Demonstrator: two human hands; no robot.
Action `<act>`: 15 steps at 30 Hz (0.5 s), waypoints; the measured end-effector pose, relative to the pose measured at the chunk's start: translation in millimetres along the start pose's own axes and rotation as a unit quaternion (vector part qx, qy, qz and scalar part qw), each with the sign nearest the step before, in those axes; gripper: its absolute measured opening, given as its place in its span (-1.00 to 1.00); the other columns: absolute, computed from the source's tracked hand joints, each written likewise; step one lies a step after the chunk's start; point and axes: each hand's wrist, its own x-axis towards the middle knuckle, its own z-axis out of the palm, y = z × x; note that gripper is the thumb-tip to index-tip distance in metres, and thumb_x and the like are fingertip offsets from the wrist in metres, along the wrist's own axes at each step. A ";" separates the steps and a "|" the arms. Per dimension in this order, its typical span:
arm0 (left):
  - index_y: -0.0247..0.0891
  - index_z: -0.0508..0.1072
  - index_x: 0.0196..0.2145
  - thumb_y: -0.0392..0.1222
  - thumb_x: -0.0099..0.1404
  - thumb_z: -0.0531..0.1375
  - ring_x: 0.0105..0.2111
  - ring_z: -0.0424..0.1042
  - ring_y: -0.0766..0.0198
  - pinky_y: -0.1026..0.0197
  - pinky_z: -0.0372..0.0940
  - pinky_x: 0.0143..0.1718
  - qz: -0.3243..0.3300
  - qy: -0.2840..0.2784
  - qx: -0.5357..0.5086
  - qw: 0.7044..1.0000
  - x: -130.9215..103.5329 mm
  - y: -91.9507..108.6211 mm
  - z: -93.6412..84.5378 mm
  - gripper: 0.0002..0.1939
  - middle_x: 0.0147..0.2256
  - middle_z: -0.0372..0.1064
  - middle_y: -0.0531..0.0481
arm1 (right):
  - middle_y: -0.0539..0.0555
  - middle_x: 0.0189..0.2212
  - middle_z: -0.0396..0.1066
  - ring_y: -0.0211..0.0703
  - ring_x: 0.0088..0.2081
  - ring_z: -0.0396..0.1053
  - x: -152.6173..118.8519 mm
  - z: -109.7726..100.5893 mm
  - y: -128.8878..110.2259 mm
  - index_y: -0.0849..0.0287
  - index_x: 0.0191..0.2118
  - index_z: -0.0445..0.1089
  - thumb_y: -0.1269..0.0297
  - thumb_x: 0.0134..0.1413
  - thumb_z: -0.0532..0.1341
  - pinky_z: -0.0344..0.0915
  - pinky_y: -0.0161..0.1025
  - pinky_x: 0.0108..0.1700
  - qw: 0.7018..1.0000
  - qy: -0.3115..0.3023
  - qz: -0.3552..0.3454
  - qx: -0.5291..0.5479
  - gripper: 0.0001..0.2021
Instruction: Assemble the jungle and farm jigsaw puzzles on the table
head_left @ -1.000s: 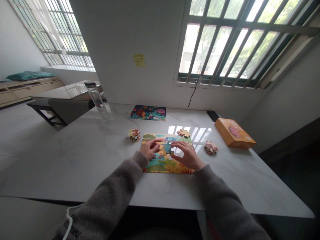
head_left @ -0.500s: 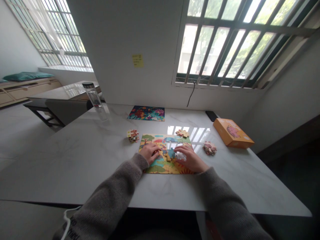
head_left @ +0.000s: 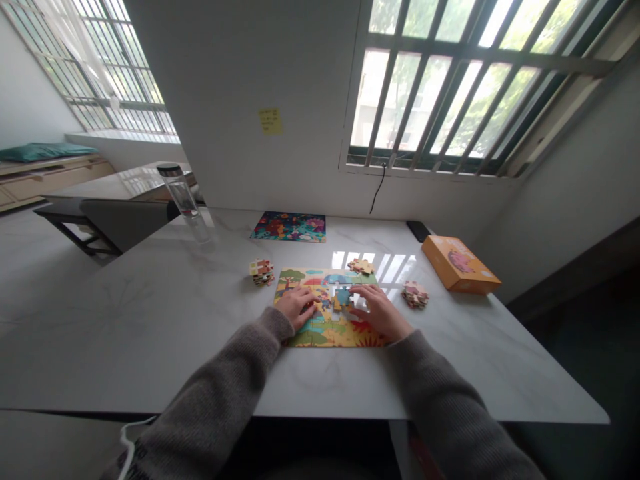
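Note:
A colourful jigsaw puzzle [head_left: 320, 337], mostly assembled, lies flat on the table with a gap right of its middle. Over that gap is a blue-and-yellow puzzle piece [head_left: 343, 297], slightly tilted. My right hand [head_left: 379, 311] has index finger and thumb curled at the piece's right edge, gripping it. On the puzzle's left part rests my left hand [head_left: 297, 307], fingers loosely stretched and holding nothing. Small stacks of puzzle pieces sit around: one stack [head_left: 262, 271] to the left, another stack [head_left: 361, 266] at the top right edge, and a third stack [head_left: 415, 294] to the right.
A dark picture board [head_left: 289, 227] lies at the back of the white marbled table [head_left: 165, 333]. An orange box [head_left: 460, 265] and a black phone [head_left: 418, 231] are at the back right. A clear bottle [head_left: 180, 191] stands at the back left, near the table's edge.
My right hand has shifted the blue-and-yellow piece away from me, toward the upper part of the gap. My left hand stays on the puzzle. The whole view has shifted slightly.

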 end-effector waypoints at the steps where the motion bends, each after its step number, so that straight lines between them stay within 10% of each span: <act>1: -0.20 0.55 -0.15 -0.19 0.34 0.13 -0.16 0.39 0.10 0.00 0.27 0.07 0.001 0.001 0.000 1.000 -0.1 -0.1 0.1 -0.78 -0.22 0.46 -0.10 | 0.16 0.02 0.48 0.08 0.04 0.37 0.4 -0.2 0.8 0.08 0.04 0.40 0.29 0.09 0.38 0.34 0.04 0.09 1.000 -0.002 -0.001 -0.004 -0.62; 15: -0.17 0.55 -0.14 -0.20 0.33 0.14 -0.14 0.37 0.07 -0.02 0.24 0.10 0.004 -0.006 -0.005 1.000 -0.1 -1.4 0.3 -0.78 -0.23 0.43 -0.09 | 0.13 0.13 0.41 0.06 0.06 0.33 16.4 11.7 8.4 0.02 0.09 0.44 0.23 0.25 0.25 0.28 0.05 0.13 0.996 -0.043 -0.012 -0.076 -0.69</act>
